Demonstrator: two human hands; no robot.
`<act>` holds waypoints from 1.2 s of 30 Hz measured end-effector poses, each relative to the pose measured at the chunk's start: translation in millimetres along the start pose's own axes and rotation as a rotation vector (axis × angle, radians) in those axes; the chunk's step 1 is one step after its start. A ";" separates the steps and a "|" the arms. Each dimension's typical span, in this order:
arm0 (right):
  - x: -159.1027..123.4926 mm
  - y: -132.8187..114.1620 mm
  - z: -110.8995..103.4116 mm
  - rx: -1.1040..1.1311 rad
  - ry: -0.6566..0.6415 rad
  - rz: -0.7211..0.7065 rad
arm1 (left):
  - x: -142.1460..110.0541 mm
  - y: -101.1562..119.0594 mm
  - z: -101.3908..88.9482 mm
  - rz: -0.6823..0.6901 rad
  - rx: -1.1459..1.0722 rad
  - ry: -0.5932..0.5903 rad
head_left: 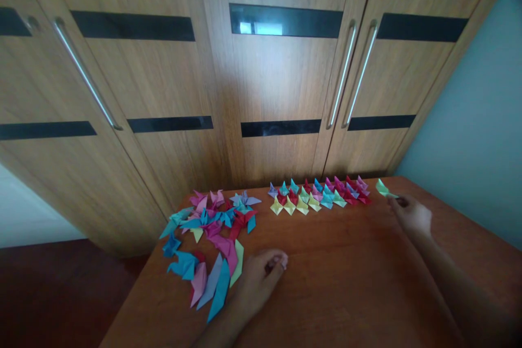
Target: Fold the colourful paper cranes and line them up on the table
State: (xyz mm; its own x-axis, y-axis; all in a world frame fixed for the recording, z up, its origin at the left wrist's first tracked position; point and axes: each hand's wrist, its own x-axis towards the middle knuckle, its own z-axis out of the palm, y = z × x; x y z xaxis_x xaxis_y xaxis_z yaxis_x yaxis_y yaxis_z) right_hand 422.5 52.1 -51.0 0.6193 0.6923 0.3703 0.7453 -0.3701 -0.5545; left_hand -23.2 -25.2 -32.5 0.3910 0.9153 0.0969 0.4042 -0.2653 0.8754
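Observation:
My right hand is at the right end of the table, its thumb and fingers pinched on a light green origami piece. To the left of that piece stand rows of small folded origami pieces in yellow, red, pink, purple and blue. My left hand rests low over the table, fingers curled together, with nothing visible in them. Just left of it lies a loose pile of paper origami in pink, blue, red and green. A blue folded strip and a pale green one are closest to that hand.
The brown wooden table reaches back to a wooden wardrobe with metal handles and dark panels. A pale blue wall borders the right side. Dark floor shows beyond the table's left edge.

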 end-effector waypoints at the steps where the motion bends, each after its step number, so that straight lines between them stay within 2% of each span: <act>1: 3.8 6.2 3.4 -0.080 -0.041 0.027 | 0.3 0.5 -0.1 -0.004 0.013 -0.007; 5: 11.2 15.3 17.2 -0.287 -0.222 0.116 | 0.9 2.3 -0.7 -0.021 0.039 -0.017; 7: 13.0 14.9 23.5 -0.327 -0.265 0.115 | 0.9 2.8 -0.9 -0.026 0.041 -0.023; 15: 18.7 18.3 36.7 -0.356 -0.276 0.106 | 0.6 4.0 -0.9 -0.033 0.060 -0.028; 23: 19.7 22.3 38.8 -0.351 -0.299 0.063 | 0.5 3.3 1.1 -0.003 0.078 -0.032; 36: 17.0 15.3 34.4 -0.380 -0.331 0.068 | 0.0 5.5 0.9 -0.007 0.089 -0.041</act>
State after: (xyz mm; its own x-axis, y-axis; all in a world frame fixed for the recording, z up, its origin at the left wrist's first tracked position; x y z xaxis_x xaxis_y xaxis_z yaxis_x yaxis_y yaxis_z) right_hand 435.9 79.5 -78.8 0.6039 0.7953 0.0526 0.7814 -0.5778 -0.2358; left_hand -20.2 -26.9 -28.1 0.4209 0.9044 0.0702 0.4784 -0.2871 0.8299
